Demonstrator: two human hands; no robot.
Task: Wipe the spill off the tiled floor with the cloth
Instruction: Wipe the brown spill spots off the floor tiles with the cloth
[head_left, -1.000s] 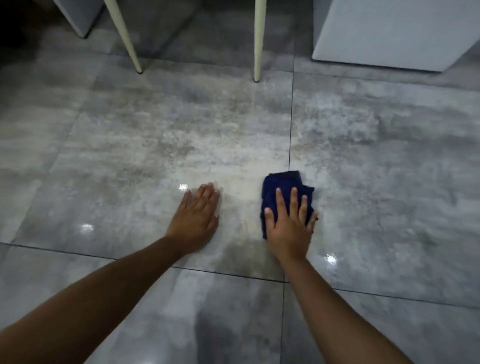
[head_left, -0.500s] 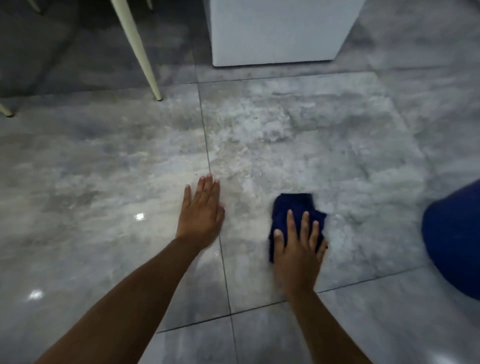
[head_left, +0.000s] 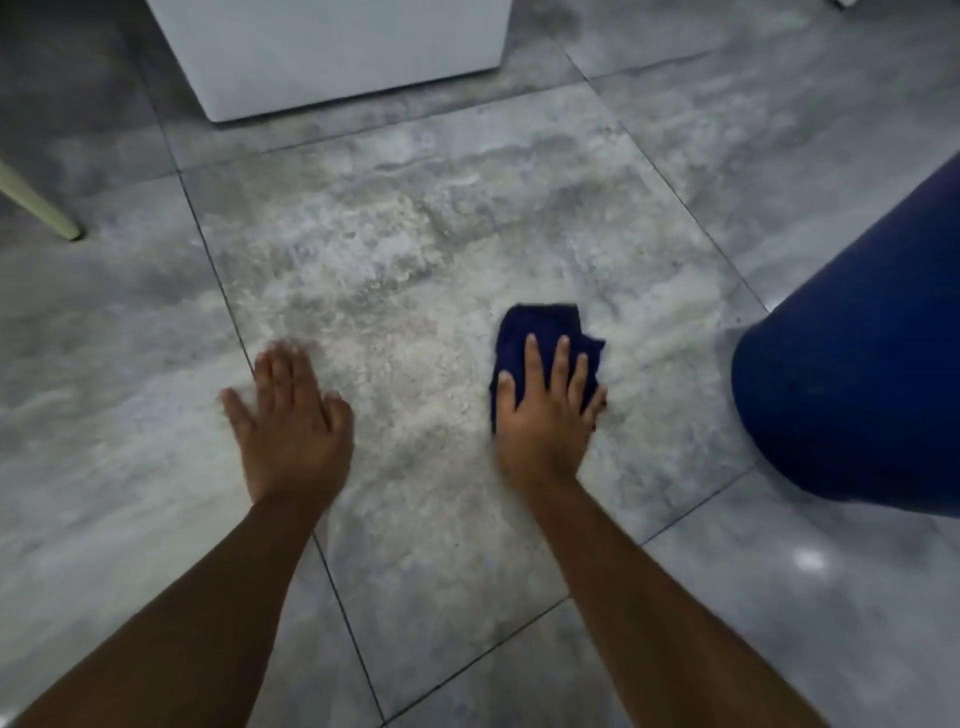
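Right hand (head_left: 545, 415) flat, fingers spread, pressing crumpled dark-blue cloth (head_left: 545, 332) onto grey tiled floor (head_left: 415, 234); soft, limp, likely bunches. Left hand (head_left: 293, 421) spread, empty.

The right hand (head_left: 545, 415) lies flat on the cloth (head_left: 540, 332) on the tiled floor (head_left: 415, 519); the left hand (head_left: 293, 426) lies to its left; a large container (head_left: 857, 374) stands right; a cabinet base (head_left: 337, 52) stands far; a furniture leg (head_left: 39, 205) far left.

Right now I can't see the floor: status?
Right hand flat on blue cloth. Left hand bare on tile. Blue bin close right.
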